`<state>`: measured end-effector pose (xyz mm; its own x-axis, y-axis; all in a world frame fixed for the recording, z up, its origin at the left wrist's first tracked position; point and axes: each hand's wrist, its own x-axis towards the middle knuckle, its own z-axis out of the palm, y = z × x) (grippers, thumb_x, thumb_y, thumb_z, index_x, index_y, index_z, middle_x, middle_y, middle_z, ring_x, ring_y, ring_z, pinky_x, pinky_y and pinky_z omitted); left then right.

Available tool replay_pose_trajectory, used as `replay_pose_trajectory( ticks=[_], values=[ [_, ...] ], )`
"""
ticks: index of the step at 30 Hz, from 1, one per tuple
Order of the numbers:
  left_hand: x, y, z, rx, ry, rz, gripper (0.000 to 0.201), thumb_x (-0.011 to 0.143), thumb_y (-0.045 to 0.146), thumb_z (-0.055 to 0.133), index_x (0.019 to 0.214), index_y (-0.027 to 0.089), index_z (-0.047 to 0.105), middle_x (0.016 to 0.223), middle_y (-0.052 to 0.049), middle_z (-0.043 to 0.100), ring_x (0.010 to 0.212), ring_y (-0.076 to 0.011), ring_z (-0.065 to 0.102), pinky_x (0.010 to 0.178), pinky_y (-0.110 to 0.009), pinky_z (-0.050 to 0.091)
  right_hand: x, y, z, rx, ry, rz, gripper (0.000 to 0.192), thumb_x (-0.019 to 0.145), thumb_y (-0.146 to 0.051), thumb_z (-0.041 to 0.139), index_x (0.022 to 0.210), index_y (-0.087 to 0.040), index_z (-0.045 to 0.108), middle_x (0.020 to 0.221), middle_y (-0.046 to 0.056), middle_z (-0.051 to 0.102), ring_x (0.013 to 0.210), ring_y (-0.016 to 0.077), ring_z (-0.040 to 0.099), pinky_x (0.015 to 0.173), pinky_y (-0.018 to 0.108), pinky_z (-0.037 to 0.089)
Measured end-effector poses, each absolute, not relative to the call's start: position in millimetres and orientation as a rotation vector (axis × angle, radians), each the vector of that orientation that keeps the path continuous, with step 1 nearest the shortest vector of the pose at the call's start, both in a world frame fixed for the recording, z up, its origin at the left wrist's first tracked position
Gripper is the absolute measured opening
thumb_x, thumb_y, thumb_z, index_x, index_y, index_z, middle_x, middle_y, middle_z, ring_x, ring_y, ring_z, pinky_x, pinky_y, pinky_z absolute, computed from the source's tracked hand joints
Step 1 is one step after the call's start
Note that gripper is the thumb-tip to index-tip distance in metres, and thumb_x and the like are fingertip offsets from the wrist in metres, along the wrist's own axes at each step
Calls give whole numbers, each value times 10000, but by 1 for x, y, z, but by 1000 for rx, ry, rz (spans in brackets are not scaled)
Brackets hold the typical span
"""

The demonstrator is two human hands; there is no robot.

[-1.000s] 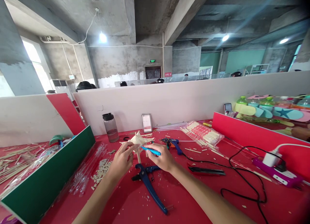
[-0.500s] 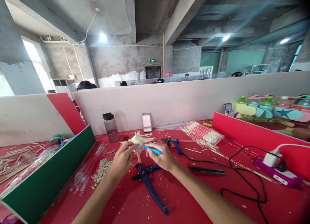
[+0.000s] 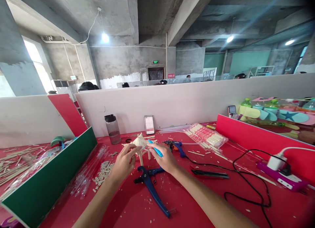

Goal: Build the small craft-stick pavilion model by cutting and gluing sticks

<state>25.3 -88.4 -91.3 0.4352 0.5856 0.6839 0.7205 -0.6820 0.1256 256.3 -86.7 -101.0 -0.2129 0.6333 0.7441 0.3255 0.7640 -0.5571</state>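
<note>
A small pavilion model [image 3: 140, 142] of pale wooden sticks stands on the red table, with a sloped roof on thin legs. My left hand [image 3: 126, 159] is closed at the near left edge of its roof, thumb and forefinger pinching there. In my right hand [image 3: 165, 158] is a slim blue pen [image 3: 157, 151], its tip tilted up and left beside the roof's right side; the fingers are closed around it. Just below the model lies a blue-handled pipe cutter [image 3: 153, 192]. To the right of my right hand rests a blue glue gun [image 3: 179, 147].
Cut stick pieces [image 3: 104, 173] and clear plastic tubes [image 3: 85, 175] lie left, beside a green divider [image 3: 54, 175]. A water bottle [image 3: 113, 131] and a phone [image 3: 149, 124] stand behind. Rightward are bagged sticks [image 3: 209, 136], a utility knife [image 3: 210, 173], black cable [image 3: 248, 192] and a purple power strip [image 3: 283, 177].
The pen in my right hand has swung more upright, and its tip has moved right and up, away from my left fingers. My left hand stays at the roof edge.
</note>
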Motion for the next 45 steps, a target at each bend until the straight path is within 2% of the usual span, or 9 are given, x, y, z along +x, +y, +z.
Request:
replay_pose_trajectory(
  ticks=[4, 10, 17, 23, 26, 33, 39, 45],
  values=[
    [26, -89, -90, -2502, -1150, -1071, 484, 881, 53, 424, 1250, 232, 682, 1167, -91, 632, 1051, -215, 647, 897, -317, 549, 247, -83, -102, -778, -1814, 390, 179, 940, -273, 660, 1102, -212, 700, 957, 52, 784, 869, 212, 745, 832, 305, 547],
    [25, -89, -93, -2499, -1135, -1068, 494, 890, 56, 419, 1284, 240, 654, 1186, -90, 625, 1044, -209, 651, 881, -305, 555, 243, -81, -101, -780, -1790, 402, 82, 923, -211, 640, 997, -214, 675, 857, 23, 760, 799, 192, 725, 744, 263, 518],
    [19, -86, -98, -2452, -1168, -1143, 578, 968, 161, 454, 1534, 245, 367, 1332, -111, 600, 1224, -260, 587, 1043, -412, 505, 250, -81, -104, -792, -1785, 373, 87, 922, -242, 649, 999, -215, 676, 853, 28, 760, 763, 186, 716, 713, 250, 513],
    [25, -78, -109, -2455, -1194, -1144, 711, 1003, 360, 549, 1606, 267, 184, 1592, -147, 380, 1468, -297, 387, 1174, -466, 397, 255, -80, -107, -783, -1808, 298, 77, 923, -229, 644, 991, -230, 679, 846, 27, 758, 775, 187, 711, 719, 256, 523],
    [32, -70, -117, -2427, -1158, -1160, 741, 1012, 413, 541, 1618, 290, 133, 1605, -150, 368, 1482, -293, 371, 1179, -473, 391, 258, -81, -106, -789, -1830, 269, 105, 924, -205, 638, 1018, -239, 672, 887, 30, 760, 803, 187, 713, 777, 272, 521],
    [34, -50, -125, -2299, -1169, -1188, 667, 1018, 429, 521, 1596, 290, 218, 1522, -160, 483, 1394, -310, 493, 1126, -502, 443, 263, -80, -107, -791, -1860, 211, 87, 933, -206, 616, 1005, -238, 653, 872, 29, 741, 804, 182, 697, 778, 275, 507],
    [34, -46, -122, -2216, -1216, -1137, 665, 1001, 405, 562, 1576, 273, 255, 1492, -178, 510, 1359, -345, 518, 1068, -531, 477, 263, -79, -107, -784, -1880, 188, 108, 926, -181, 619, 1014, -235, 649, 865, 22, 736, 801, 175, 688, 780, 270, 499],
    [40, -51, -120, -2142, -1213, -1017, 617, 1004, 404, 551, 1541, 189, 335, 1467, -206, 539, 1329, -349, 543, 1054, -520, 482, 263, -80, -107, -785, -1887, 205, 110, 929, -190, 612, 1019, -243, 647, 896, 28, 738, 835, 187, 690, 797, 282, 503]
  ],
)
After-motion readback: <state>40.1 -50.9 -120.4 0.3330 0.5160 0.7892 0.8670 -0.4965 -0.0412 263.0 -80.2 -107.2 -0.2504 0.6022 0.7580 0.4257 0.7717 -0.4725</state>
